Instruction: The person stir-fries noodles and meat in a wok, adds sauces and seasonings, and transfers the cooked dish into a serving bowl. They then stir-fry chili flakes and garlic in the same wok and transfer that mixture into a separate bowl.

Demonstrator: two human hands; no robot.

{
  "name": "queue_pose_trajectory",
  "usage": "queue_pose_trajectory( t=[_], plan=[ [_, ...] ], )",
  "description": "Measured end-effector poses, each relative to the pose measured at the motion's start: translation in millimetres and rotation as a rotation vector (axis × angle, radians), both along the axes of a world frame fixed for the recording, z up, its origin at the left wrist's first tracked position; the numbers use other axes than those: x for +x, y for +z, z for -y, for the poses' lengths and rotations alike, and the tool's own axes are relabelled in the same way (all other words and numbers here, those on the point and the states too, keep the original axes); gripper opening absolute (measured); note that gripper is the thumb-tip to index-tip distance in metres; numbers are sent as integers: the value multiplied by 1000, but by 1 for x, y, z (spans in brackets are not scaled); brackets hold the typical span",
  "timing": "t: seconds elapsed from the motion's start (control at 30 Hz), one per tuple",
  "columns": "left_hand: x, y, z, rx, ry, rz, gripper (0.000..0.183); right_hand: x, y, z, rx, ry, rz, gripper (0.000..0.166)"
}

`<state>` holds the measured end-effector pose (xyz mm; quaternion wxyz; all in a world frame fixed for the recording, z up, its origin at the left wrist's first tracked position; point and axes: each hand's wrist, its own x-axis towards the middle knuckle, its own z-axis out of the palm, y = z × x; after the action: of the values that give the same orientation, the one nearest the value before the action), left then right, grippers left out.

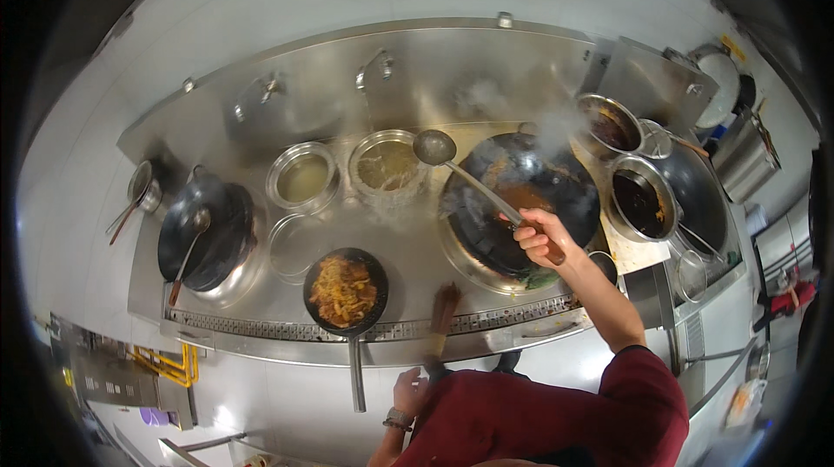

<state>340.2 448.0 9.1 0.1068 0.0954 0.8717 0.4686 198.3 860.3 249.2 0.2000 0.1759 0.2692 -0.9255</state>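
My right hand (542, 237) grips the wooden handle end of a long metal ladle (435, 148), its bowl raised between a pot of cloudy liquid (386, 164) and a large steaming wok (479, 232) with brown liquid at its bottom. Low at the stove's front, my left hand (410, 392) is closed at the lower end of a blurred brush (444, 310); the grip is partly hidden. Left of the brush, a small black frying pan (383, 271) holds browned, yellowish food (343, 291), its metal handle pointing towards me over the front edge.
At left, another wok (228, 232) holds a ladle (189, 258). A second pot of liquid (303, 179) stands behind the frying pan. Pots of dark sauce (642, 203) and strainers (692, 276) crowd the right side. A slotted drain (260, 329) runs along the front; faucets (270, 86) are behind.
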Motion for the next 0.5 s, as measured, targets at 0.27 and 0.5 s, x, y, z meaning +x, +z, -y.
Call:
queue_pose_trajectory(
  t=[0.27,0.5],
  plan=[
    [-41,61,-166,-134,-365,-254,28,87,55,-88,448,-3,181,23],
    [-55,68,-331,766,-166,751,27,73,-43,-127,848,-111,125,55]
  ],
)
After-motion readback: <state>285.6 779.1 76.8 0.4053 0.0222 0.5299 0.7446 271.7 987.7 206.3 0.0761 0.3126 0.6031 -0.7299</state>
